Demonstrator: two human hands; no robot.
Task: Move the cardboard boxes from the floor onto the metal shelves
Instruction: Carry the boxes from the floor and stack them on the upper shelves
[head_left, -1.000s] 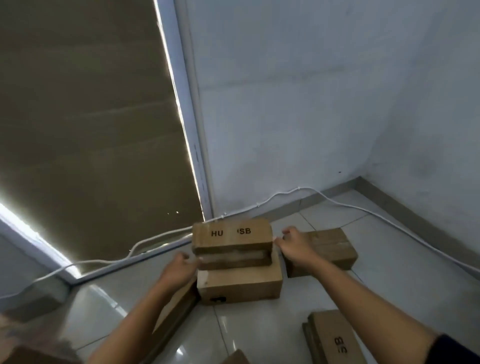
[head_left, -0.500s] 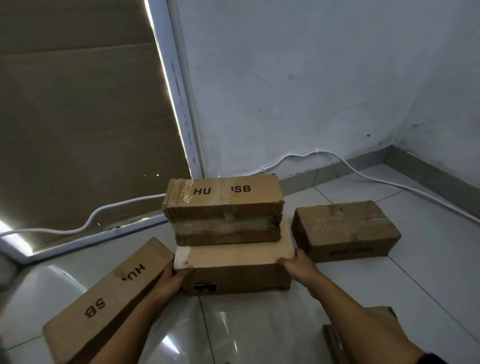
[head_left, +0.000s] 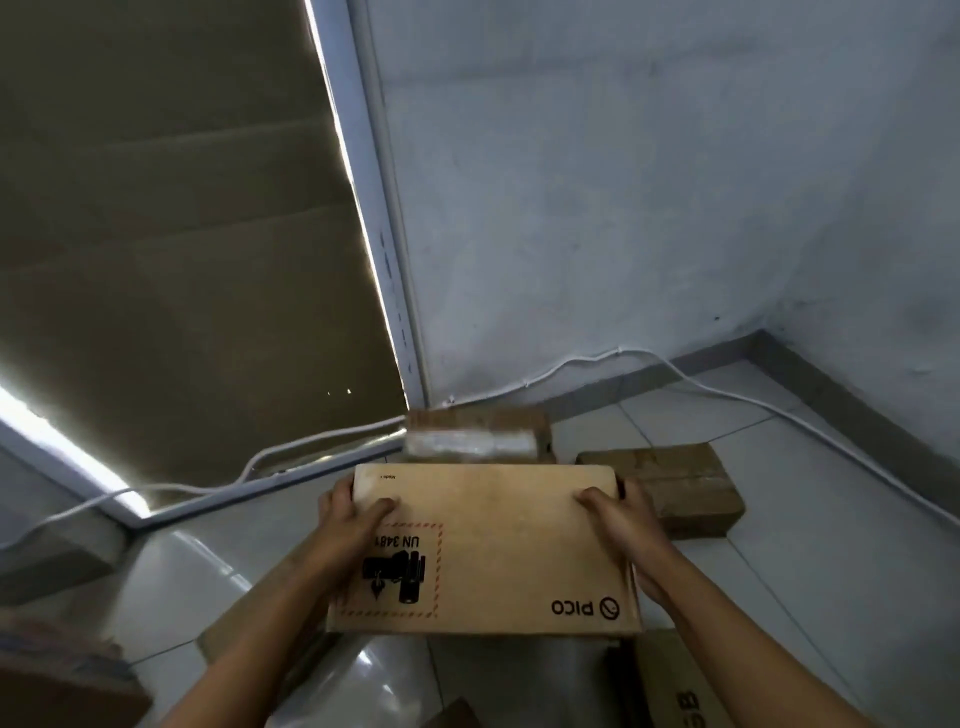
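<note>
A flat cardboard box marked PICO (head_left: 493, 551) is raised off the floor and tilted, its printed face toward me. My left hand (head_left: 353, 519) grips its left edge, thumb on the face. My right hand (head_left: 623, 514) grips its right edge the same way. Behind it, a taped cardboard box (head_left: 478, 434) lies on the floor by the wall. Another brown box (head_left: 670, 483) lies on the tiles to the right. No metal shelves are in view.
More cardboard boxes lie at the bottom right (head_left: 670, 686) and bottom left (head_left: 62, 680), one partly hidden under the held box. A white cable (head_left: 727, 395) runs along the wall base. A covered window with a white frame (head_left: 384, 249) fills the left.
I have lifted the lower PICO box and tipped its face toward me. The taped box that sat on top of it now lies on the floor behind.
</note>
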